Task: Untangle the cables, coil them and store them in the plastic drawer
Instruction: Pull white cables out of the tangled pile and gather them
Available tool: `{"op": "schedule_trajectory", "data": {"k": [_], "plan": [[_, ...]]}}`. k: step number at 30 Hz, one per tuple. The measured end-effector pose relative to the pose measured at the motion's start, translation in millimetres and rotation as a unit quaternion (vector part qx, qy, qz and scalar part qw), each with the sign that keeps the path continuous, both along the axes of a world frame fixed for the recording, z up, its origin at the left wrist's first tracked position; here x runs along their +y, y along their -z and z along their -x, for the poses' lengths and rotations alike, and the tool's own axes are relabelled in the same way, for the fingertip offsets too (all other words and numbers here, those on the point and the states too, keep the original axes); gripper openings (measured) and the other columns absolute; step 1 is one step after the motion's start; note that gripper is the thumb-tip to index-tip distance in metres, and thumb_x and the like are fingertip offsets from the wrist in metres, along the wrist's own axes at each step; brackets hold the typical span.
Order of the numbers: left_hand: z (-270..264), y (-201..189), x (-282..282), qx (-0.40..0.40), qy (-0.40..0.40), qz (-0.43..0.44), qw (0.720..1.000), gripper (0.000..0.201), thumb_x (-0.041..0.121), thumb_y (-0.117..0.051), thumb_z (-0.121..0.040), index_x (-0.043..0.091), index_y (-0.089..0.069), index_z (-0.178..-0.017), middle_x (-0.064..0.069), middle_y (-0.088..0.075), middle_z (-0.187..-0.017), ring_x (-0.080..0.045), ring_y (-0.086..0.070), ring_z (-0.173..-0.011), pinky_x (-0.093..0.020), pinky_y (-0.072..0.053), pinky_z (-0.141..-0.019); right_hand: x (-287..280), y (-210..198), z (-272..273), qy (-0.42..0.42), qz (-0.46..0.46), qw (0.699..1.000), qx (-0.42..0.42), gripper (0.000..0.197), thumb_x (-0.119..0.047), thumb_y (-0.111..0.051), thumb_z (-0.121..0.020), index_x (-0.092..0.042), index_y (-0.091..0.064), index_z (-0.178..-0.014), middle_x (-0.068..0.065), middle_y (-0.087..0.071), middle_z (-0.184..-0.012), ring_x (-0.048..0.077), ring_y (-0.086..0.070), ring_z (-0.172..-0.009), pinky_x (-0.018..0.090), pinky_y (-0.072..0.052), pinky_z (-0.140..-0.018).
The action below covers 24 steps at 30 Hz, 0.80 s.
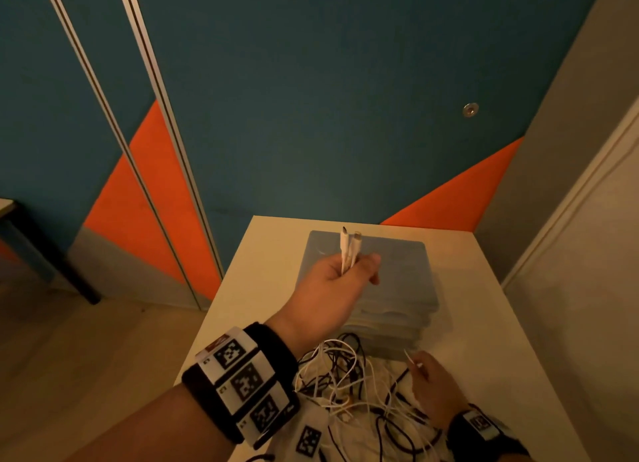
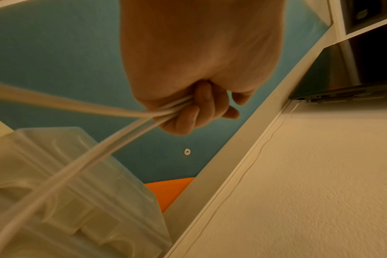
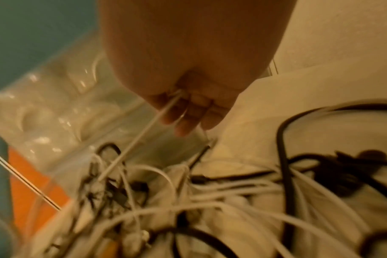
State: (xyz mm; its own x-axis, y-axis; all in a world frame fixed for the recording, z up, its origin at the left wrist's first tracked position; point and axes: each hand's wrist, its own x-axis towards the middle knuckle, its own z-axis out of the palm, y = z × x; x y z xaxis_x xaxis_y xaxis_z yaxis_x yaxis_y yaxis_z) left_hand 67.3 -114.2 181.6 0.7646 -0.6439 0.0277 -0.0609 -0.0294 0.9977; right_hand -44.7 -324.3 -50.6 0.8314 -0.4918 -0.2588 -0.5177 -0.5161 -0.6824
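Left hand [image 1: 332,282], frame centre in head view, fist curled round doubled thin white cable [image 2: 113,141], its 2 connector ends [image 1: 349,245] poking up above the knuckles. Right hand [image 1: 434,385], lower right, pinches another thin white cable strand [image 3: 141,137] between thumb and fingers; wrist view blurred. Tangle of white and black cables [image 1: 359,389] lies on pale table [image 1: 491,323] between both wrists. Translucent plastic drawer unit [image 1: 397,288] just behind the tangle, partly hidden by left hand, drawer contents unclear.

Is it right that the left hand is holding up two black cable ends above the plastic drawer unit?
Not quite: the cable ends gripped by the left hand are white, not black, as the head view shows. They are indeed held above the plastic drawer unit.
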Motion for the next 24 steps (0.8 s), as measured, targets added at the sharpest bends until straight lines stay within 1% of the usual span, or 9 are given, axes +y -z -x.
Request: {"op": "schedule_trajectory", "data": {"k": [3,7,10,12,13,16,18,21,24], "plan": [[-2,2,-1,0.014,0.015,0.01,1.0,0.038,0.05,-0.05,-0.096,0.021,-0.068,-0.078,-0.002,-0.027,-0.057,-0.014,-0.022,-0.048,-0.031,-0.018,-0.049,1,-41,2,0.026,-0.049,0.993,-0.107,0.016,-0.022,-0.049,-0.099,-0.03,-0.056,-0.087,-0.002,-0.057,-0.057,0.003,-0.043,-0.045,0.03,-0.038,-0.052],[-1,2,-9,0.029,0.012,0.017,0.999,0.044,0.037,-0.042,-0.104,0.011,-0.069,-0.082,0.004,-0.032,-0.053,-0.011,-0.026,-0.048,-0.032,-0.021,-0.051,11,-109,-2,0.026,-0.078,0.966,-0.246,0.016,-0.014,-0.048,-0.099,-0.026,-0.057,-0.093,-0.018,-0.058,-0.051,-0.003,-0.052,-0.047,0.015,-0.038,-0.052],[1,5,-20,0.03,0.01,0.005,0.999,0.046,0.042,-0.041,-0.104,0.014,-0.073,-0.086,0.007,-0.034,-0.053,-0.011,-0.028,-0.048,-0.032,-0.024,-0.052,25,-153,-6,0.002,-0.11,0.938,-0.329,0.017,-0.014,-0.047,-0.099,-0.027,-0.058,-0.093,-0.004,-0.062,-0.056,0.001,-0.054,-0.049,0.017,-0.042,-0.05],[3,8,-28,0.025,0.006,-0.006,1.0,0.045,0.049,-0.044,-0.1,0.021,-0.076,-0.088,0.008,-0.034,-0.054,-0.01,-0.029,-0.048,-0.032,-0.024,-0.052,35,-172,-7,-0.031,-0.119,0.928,-0.352,0.015,-0.025,-0.049,-0.098,-0.034,-0.059,-0.091,0.011,-0.056,-0.062,0.017,-0.051,-0.054,0.031,-0.043,-0.052],[6,8,-30,0.027,0.003,-0.008,1.0,0.045,0.054,-0.046,-0.097,0.023,-0.076,-0.089,0.008,-0.034,-0.054,-0.009,-0.03,-0.047,-0.031,-0.024,-0.051,40,-178,-6,-0.044,-0.133,0.922,-0.361,0.015,-0.027,-0.049,-0.097,-0.035,-0.059,-0.09,0.012,-0.052,-0.061,0.022,-0.048,-0.055,0.034,-0.041,-0.053],[13,3,-35,0.037,-0.008,-0.017,0.999,0.053,0.065,-0.051,-0.084,0.019,-0.076,-0.093,0.013,-0.041,-0.047,-0.002,-0.039,-0.041,-0.028,-0.03,-0.051,51,-187,-8,-0.059,-0.157,0.915,-0.367,0.014,-0.026,-0.051,-0.09,-0.035,-0.061,-0.088,0.011,-0.049,-0.062,0.022,-0.045,-0.054,0.037,-0.04,-0.053],[16,-2,-39,0.027,-0.001,-0.016,0.999,0.047,0.054,-0.053,-0.09,0.013,-0.075,-0.098,0.017,-0.048,-0.042,0.003,-0.047,-0.041,-0.02,-0.035,-0.051,56,-188,-9,-0.077,-0.145,0.923,-0.349,0.014,-0.026,-0.051,-0.091,-0.034,-0.062,-0.087,0.012,-0.051,-0.061,0.019,-0.047,-0.053,0.037,-0.041,-0.053],[19,-9,-43,0.011,0.001,-0.004,1.0,0.03,0.031,-0.059,-0.097,0.005,-0.074,-0.093,0.017,-0.052,-0.044,0.004,-0.046,-0.041,-0.01,-0.036,-0.046,55,-182,-4,-0.092,-0.152,0.929,-0.326,0.018,-0.017,-0.051,-0.095,-0.027,-0.065,-0.091,0.002,-0.058,-0.061,0.013,-0.055,-0.056,0.026,-0.045,-0.055],[22,-10,-43,0.009,0.008,-0.007,1.0,0.026,0.021,-0.058,-0.098,0.001,-0.071,-0.088,0.015,-0.051,-0.042,0.003,-0.044,-0.038,-0.011,-0.034,-0.044,49,-189,-3,-0.057,-0.274,0.899,-0.335,0.027,-0.029,-0.044,-0.094,-0.022,-0.064,-0.11,0.008,-0.071,-0.087,0.021,-0.068,-0.079,0.033,-0.054,-0.069]]}}
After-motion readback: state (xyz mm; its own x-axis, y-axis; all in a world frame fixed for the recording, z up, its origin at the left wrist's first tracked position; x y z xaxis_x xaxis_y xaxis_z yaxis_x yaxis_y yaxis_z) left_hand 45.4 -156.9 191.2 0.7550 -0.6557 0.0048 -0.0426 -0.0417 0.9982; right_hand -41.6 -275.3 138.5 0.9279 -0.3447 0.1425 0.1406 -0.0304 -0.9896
